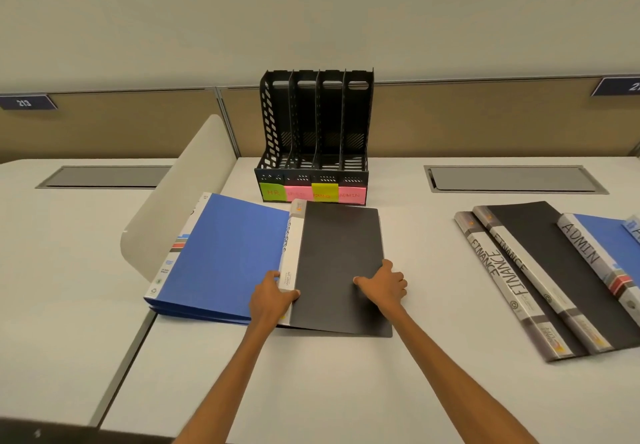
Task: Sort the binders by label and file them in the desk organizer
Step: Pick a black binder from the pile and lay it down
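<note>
The left hand [273,296] grips the near end of the white spine of a black binder [339,256], thumb on top. The right hand [384,284] holds its right edge, thumb spread on the cover. The binder lies flat on the bench [433,357], its left side overlapping a stack of blue binders [225,256]. Just beyond stands the black desk organizer [313,132], with coloured sticky notes [311,193] along its front. At the right lie two FINANCE binders [493,272] and an ADMIN binder [585,246], overlapping.
</note>
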A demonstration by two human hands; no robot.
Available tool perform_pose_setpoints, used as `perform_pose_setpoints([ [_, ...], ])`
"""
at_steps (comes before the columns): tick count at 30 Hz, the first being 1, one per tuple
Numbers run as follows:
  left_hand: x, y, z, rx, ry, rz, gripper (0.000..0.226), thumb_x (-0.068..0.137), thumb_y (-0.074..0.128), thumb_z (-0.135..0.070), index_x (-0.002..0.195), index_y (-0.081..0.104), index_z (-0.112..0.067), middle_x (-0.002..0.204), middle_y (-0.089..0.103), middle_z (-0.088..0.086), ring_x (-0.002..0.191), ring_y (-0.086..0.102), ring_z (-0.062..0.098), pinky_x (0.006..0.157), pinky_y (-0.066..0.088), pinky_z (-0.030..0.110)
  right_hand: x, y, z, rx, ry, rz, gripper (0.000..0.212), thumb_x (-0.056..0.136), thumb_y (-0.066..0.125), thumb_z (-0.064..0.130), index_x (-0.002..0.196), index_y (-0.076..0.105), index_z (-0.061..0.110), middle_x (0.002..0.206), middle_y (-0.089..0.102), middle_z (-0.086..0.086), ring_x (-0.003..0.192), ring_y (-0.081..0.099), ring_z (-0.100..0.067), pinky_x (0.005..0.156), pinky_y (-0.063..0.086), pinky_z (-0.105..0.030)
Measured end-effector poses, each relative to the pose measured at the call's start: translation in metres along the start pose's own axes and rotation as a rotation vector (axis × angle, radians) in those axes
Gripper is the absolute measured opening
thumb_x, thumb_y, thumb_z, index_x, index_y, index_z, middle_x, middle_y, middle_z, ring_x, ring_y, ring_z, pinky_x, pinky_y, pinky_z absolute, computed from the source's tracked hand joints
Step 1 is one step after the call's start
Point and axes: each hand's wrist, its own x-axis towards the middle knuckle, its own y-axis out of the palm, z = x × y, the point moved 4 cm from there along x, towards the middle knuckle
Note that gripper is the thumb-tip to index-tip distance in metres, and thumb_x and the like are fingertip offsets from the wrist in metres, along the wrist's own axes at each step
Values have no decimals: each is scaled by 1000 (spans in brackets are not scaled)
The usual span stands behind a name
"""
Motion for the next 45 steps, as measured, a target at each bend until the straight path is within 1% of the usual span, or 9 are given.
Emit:
perform_pose_setpoints([
  [7,0,-6,3,12,14,0,61,81,76,-35,129,45,-13,128,58,9,106,62,29,66,46,23,1,0,-7,-47,-2,-9,77,76,75,45,136,38,15,136,46,-15,126,44,-32,105,38,-42],
  [13,-4,-3,3,30,-2,-23,62,81,75,-39,128,44,-15,127,58,7,106,61,27,69,48,26,2,1,-9,-48,-35,-5,79,76,75,47,138,37,15,138,43,-13,128,42,-31,105,38,-43],
  [18,-7,2,-1,26,5,-67,68,79,76,-38,132,42,-14,128,54,9,112,55,27,84,53,37,2,0,-12,-3,-68,-8,81,77,75,48,140,36,16,141,41,-11,131,40,-30,107,36,-43],
  [24,-9,2,-17,102,66,-194,67,82,73,-35,137,41,-14,136,48,11,128,41,29,100,41,48,3,-15,-23,180,-103,-2,76,81,73,45,142,38,15,144,42,-11,133,40,-31,109,38,-46],
  [28,-12,19,-52,105,143,-238,58,84,70,-31,134,47,-16,139,47,10,131,38,29,102,35,51,9,-48,-46,269,-111,-89,67,83,74,38,137,43,14,141,44,-11,131,43,-30,107,41,-46],
  [34,-23,75,-116,46,251,-111,45,85,69,-28,126,55,-19,135,53,5,130,42,25,105,34,51,28,-119,-99,373,-124,-219,48,84,73,28,125,54,12,129,50,-11,122,48,-23,102,43,-42],
  [37,-34,109,-148,18,285,-8,41,87,67,-26,126,56,-17,130,59,5,122,52,24,104,43,46,37,-158,-122,402,-155,-303,39,84,72,21,119,58,10,124,54,-10,115,53,-23,98,45,-38],
  [41,-56,160,-197,-34,298,95,44,88,66,-27,129,55,-12,128,60,6,115,58,22,97,48,36,51,-206,-163,362,-161,-372,32,85,69,17,115,61,9,119,56,-12,112,53,-26,90,46,-34],
  [45,-75,216,-242,31,242,222,59,90,62,-37,139,45,-8,140,50,10,127,50,26,103,40,37,69,-244,-204,235,-159,-354,32,86,69,24,114,61,11,119,55,-11,114,51,-27,96,46,-41],
])
